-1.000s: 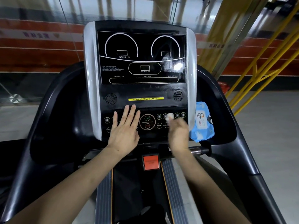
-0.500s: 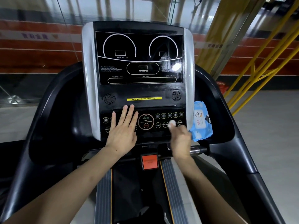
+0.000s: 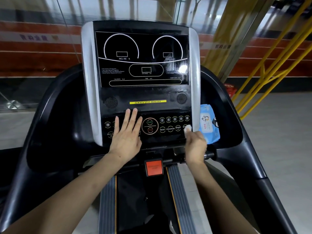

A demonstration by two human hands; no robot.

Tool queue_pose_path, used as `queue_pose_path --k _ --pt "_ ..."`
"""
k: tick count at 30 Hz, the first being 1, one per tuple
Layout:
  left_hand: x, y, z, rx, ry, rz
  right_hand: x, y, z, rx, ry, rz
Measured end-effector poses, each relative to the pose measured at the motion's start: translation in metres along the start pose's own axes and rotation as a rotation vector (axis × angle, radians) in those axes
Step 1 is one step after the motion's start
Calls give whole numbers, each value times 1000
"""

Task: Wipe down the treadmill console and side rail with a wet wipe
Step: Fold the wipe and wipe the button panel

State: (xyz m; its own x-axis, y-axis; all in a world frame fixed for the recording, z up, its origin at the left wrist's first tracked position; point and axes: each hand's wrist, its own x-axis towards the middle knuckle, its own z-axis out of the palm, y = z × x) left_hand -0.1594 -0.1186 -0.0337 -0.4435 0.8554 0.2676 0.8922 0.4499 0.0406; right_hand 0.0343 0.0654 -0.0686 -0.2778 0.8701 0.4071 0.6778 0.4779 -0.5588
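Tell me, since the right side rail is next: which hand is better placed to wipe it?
Right hand: it pinches the wet wipe at the console's right edge. The left hand lies flat on the buttons, holding nothing.

Dim indoor light falls on the treadmill console (image 3: 143, 81), with a white glare patch on its dark screen well above the right hand's fingertips (image 3: 188, 129). Wide-angle distortion bends the edges; the background is motion-blurred.
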Motion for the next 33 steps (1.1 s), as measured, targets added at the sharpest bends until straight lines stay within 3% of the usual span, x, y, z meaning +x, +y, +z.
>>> queue_pose_path --k 2,5,8,10,13,15,18,21,24,26,30,33 --pt "0 2 0 -10 -3 -6 6 9 1 -53 48 52" --pt "0 4 1 -25 8 -15 -17 -34 16 120 -104 44" --pt "0 4 0 -41 12 -18 -43 -61 26 177 -220 -241" --pt "-2 0 -2 -46 13 -5 -36 -47 25 143 -288 -268" --pt "-13 -9 -4 -63 27 -13 -4 -18 12 24 -113 -32" --pt "-24 -16 -2 -70 39 -47 3 -11 8 -84 2 -29" --pt "-38 -26 -1 -89 54 -101 -23 -69 12 112 -187 40" --pt "-49 -34 -2 -98 71 -146 -55 -122 35 274 -193 -196" --pt "-57 -41 -1 -97 77 -154 -63 -123 40 107 -254 -436" --pt "-60 -44 -1 -110 67 -166 -51 -99 27 126 -273 -332" --pt "-68 -50 1 -130 59 -183 -35 -60 3 8 -105 -119" --pt "-74 -57 3 -153 65 -213 -49 -91 13 97 -230 -52"
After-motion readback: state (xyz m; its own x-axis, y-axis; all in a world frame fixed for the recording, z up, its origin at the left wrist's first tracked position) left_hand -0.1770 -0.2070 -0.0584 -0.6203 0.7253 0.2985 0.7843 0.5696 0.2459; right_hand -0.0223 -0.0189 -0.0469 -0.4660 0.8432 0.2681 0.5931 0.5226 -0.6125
